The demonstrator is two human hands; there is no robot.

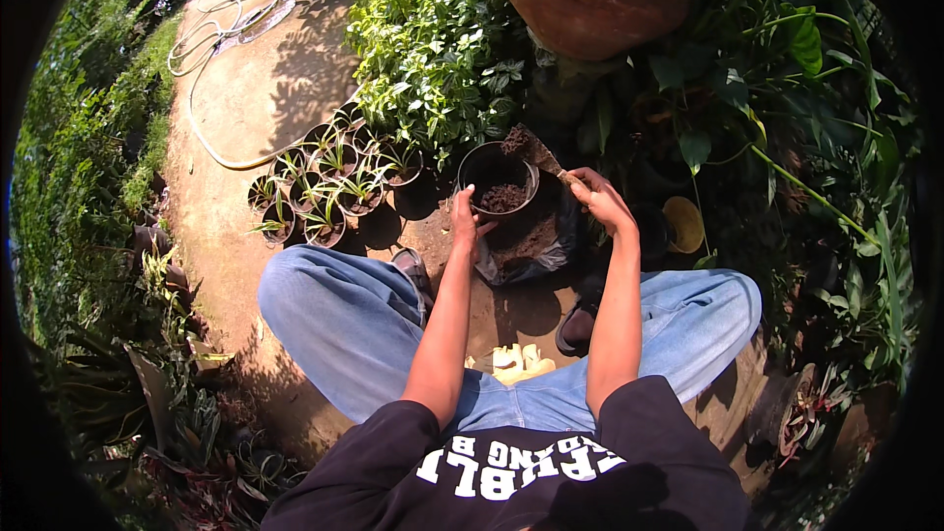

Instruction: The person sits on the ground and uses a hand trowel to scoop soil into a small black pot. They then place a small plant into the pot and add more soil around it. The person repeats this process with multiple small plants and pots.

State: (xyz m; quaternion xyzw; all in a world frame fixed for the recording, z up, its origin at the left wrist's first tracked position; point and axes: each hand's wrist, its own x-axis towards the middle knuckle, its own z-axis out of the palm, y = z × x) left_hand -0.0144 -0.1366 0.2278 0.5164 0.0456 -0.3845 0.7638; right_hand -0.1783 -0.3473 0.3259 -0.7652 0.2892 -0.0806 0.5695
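Observation:
My left hand (pixel 465 217) is closed on the near left side of a round black plant pot (pixel 484 165), thumb at the rim. Dark soil (pixel 503 198) lies low inside the pot. With my right hand (pixel 603 200) I grip the handle of a trowel (pixel 540 155). Its blade tilts up at the pot's far right rim and carries a clump of dark soil (pixel 515 141). Under the pot sits a black plastic bag (pixel 562 241), its mouth showing loose brown soil (pixel 529 242). The pot hides part of the bag.
Several small black pots with spiky green seedlings (pixel 359 192) cluster on the ground to the left. A pale hose (pixel 200 134) curls beyond them. A large clay pot (pixel 595 0) stands ahead, with leafy plants (pixel 433 49) beside it. A yellow round container (pixel 683 224) lies at the right.

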